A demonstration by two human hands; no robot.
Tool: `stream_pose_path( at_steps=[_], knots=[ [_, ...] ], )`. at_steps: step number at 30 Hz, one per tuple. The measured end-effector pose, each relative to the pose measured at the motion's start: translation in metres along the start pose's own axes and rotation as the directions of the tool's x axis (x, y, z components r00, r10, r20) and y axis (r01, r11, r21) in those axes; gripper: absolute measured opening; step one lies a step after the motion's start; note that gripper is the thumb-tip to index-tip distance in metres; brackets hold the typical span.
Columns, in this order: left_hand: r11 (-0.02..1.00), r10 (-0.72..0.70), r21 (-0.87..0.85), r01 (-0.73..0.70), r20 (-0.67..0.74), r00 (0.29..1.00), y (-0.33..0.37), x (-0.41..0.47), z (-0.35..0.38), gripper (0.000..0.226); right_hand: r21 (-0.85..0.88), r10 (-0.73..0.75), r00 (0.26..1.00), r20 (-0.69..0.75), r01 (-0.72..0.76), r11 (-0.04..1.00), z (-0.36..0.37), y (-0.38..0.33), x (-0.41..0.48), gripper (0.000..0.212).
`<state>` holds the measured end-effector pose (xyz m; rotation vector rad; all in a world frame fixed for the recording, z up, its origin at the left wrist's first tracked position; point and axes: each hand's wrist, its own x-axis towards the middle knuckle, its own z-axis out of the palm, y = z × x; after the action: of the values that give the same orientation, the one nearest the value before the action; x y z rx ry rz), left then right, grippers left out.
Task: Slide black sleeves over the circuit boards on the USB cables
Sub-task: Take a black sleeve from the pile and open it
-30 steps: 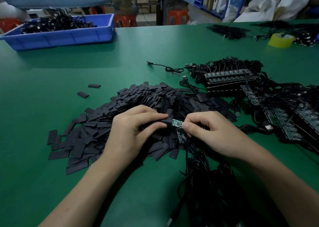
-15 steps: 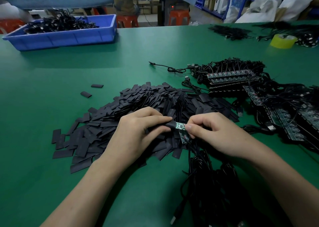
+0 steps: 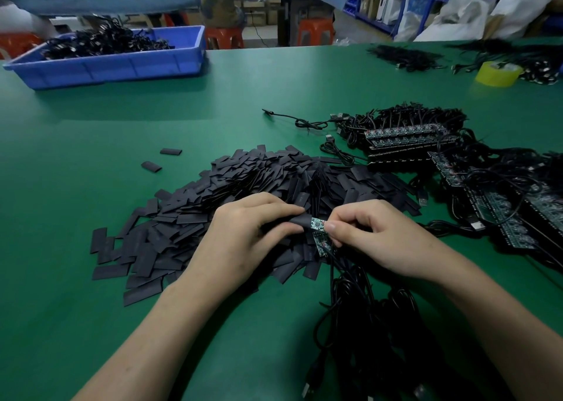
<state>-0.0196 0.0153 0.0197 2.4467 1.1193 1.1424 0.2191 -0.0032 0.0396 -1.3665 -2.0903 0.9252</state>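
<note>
Head view, nearest first: above a bundle of USB cables [image 3: 359, 309], the left hand [image 3: 243, 236] pinches a black sleeve [image 3: 297, 220] while the right hand [image 3: 380, 239] pinches a circuit board [image 3: 316, 223] whose end meets the sleeve's mouth. Best, I judge, to squeeze that mouth open and feed the board in straight and flat, so nothing snags. Beyond the loose sleeve pile [image 3: 243, 181], the blue bin [image 3: 122, 68] at far left holds a tangle of black cables [image 3: 100, 42].

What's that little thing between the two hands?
A small green circuit board: the left hand holds a black sleeve at one end, the right hand pinches the other. The head view shows it.
</note>
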Motion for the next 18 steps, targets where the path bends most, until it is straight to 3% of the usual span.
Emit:
stream_pose_path(
  at_steps=[7, 13, 16, 18],
  knots=[
    [0.995, 0.098, -0.012, -0.097, 0.104, 0.990, 0.0028, 0.0000, -0.0011, 0.027, -0.040, -0.013, 1.000, 0.021, 0.014, 0.999, 0.0015, 0.0005, -0.0001, 0.032],
    [0.995, 0.095, -0.033, -0.092, 0.080, 0.992, 0.0042, -0.0012, 0.0026, 0.027, -0.052, -0.030, 1.000, 0.008, 0.031, 0.998, 0.0038, 0.0022, 0.0019, 0.027],
    [0.998, 0.029, -0.063, -0.028, 0.005, 1.000, 0.0054, -0.0009, 0.0050, 0.023, 0.002, -0.071, 0.988, -0.137, 0.072, 0.997, 0.0063, 0.0020, 0.0039, 0.007],
    [0.996, -0.017, -0.090, 0.013, -0.045, 0.999, 0.0058, 0.0001, 0.0060, 0.020, 0.062, -0.121, 0.958, -0.259, 0.142, 0.988, 0.0067, 0.0023, 0.0033, 0.009]
  ],
)
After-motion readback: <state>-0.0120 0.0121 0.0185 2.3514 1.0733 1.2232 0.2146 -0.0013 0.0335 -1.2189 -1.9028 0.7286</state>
